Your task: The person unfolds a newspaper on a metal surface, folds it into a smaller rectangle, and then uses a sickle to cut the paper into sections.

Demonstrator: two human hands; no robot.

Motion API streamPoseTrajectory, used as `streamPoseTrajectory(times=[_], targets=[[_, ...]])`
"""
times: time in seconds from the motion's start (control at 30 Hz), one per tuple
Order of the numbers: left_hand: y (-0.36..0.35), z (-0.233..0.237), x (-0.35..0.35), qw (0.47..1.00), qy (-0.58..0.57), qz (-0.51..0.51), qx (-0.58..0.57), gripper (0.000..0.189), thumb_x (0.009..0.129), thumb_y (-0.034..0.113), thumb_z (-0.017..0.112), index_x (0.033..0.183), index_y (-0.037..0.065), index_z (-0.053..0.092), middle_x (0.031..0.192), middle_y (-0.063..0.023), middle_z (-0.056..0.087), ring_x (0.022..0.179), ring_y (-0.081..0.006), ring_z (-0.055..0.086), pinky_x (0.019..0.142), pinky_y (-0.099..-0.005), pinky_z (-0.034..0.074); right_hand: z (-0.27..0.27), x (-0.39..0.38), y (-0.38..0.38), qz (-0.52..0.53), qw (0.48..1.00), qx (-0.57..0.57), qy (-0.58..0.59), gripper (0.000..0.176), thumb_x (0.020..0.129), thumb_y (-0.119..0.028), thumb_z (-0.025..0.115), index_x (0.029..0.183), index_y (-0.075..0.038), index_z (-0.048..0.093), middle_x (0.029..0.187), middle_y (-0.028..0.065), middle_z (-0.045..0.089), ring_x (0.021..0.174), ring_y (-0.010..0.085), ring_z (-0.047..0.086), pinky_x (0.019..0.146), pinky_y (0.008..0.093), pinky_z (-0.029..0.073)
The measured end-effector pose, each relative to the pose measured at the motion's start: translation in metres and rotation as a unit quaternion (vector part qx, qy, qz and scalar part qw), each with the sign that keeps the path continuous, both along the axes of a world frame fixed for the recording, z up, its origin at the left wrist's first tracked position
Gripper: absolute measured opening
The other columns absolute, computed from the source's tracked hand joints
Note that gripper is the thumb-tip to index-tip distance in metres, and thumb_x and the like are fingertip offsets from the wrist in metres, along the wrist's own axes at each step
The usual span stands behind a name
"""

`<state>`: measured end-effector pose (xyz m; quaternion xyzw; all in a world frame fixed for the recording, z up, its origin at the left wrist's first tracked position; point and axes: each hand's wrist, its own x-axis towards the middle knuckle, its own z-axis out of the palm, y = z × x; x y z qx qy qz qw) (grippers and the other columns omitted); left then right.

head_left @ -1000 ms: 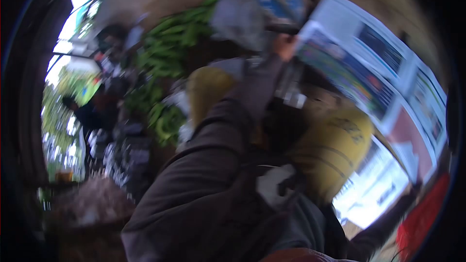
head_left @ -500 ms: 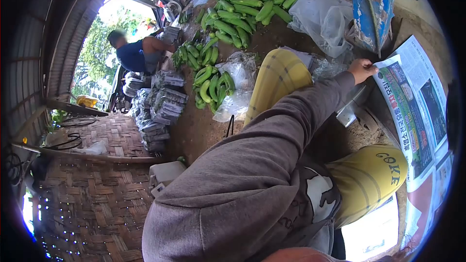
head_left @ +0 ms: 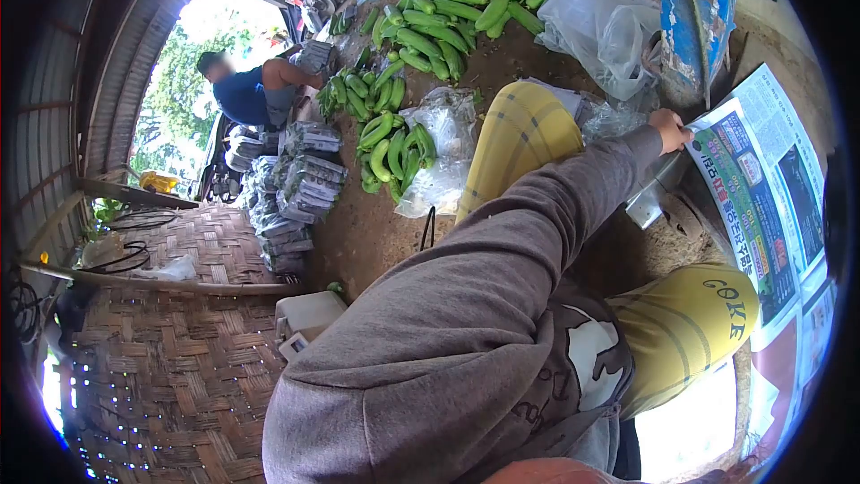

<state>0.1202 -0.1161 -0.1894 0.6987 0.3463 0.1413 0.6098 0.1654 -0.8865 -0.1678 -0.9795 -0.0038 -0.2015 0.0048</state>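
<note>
My right hand [head_left: 670, 131], at the end of a grey-brown sleeve, pinches the upper left edge of a printed newspaper sheet [head_left: 778, 139]. The sheet is spread along the right side of the view, with coloured advertisements and Korean lettering on it. At the bottom right edge, my left hand [head_left: 742, 468] shows only dimly, close to the sheet's lower end; its fingers cannot be made out. My knees in yellow checked trousers [head_left: 685, 332] lie between the arm and the paper.
Green bananas or similar long green fruit [head_left: 439, 22] lie on the ground beside clear plastic bags [head_left: 605, 31]. Newspaper-wrapped bundles [head_left: 309, 170] are stacked near a person in a dark blue top [head_left: 242, 97]. A peeling blue post [head_left: 694, 18] stands beyond my right hand; woven panels [head_left: 170, 376] stand lower left.
My right hand has shifted slightly down and left with the newspaper edge still in its fingers. The view has tilted a little; the other person stays bent over the bundles.
</note>
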Motion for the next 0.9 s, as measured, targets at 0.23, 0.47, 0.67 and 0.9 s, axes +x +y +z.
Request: streamPoseTrajectory(times=[0.23,0.47,0.67,0.9], targets=[[-0.003,0.013,-0.005,0.998,0.018,0.008,0.062,0.021,0.071,0.015,0.072,0.071,-0.004,0.064,0.058,-0.0119,0.062,0.05,-0.0176,0.062,0.05,-0.031,0.048,-0.02,0.005,-0.018,0.059,0.996,0.002,-0.063,0.045,0.086,-0.032,0.055,0.11,0.006,0.051,0.099,0.0168,0.054,0.09,0.028,0.054,0.073,0.0365,0.049],[-0.006,0.023,-0.009,0.998,0.013,0.006,0.06,0.019,0.071,0.013,0.072,0.069,-0.004,0.064,0.057,-0.0117,0.062,0.05,-0.0172,0.061,0.049,-0.0304,0.048,-0.038,0.014,-0.032,0.133,0.98,-0.003,-0.145,0.043,0.089,-0.03,0.052,0.111,0.007,0.05,0.101,0.0162,0.053,0.092,0.0278,0.053,0.075,0.0365,0.048],[-0.006,0.015,-0.006,0.999,-0.016,0.022,0.018,0.015,0.071,0.007,0.071,0.069,-0.005,0.062,0.058,-0.0119,0.061,0.049,-0.0156,0.059,0.046,-0.0289,0.046,-0.031,0.018,-0.027,0.157,0.979,-0.01,-0.126,0.042,0.09,-0.032,0.049,0.11,0.006,0.05,0.1,0.0161,0.054,0.091,0.0279,0.053,0.075,0.0371,0.048],[-0.005,0.019,-0.008,1.0,0.012,0.005,0.022,0.015,0.073,0.007,0.07,0.075,-0.007,0.063,0.067,-0.0121,0.064,0.053,-0.0141,0.059,0.05,-0.0278,0.047,0.037,0.024,-0.031,0.07,0.932,0.082,0.347,0.044,0.086,-0.039,0.049,0.106,-0.001,0.052,0.098,0.016,0.057,0.087,0.0269,0.056,0.071,0.0375,0.049]])
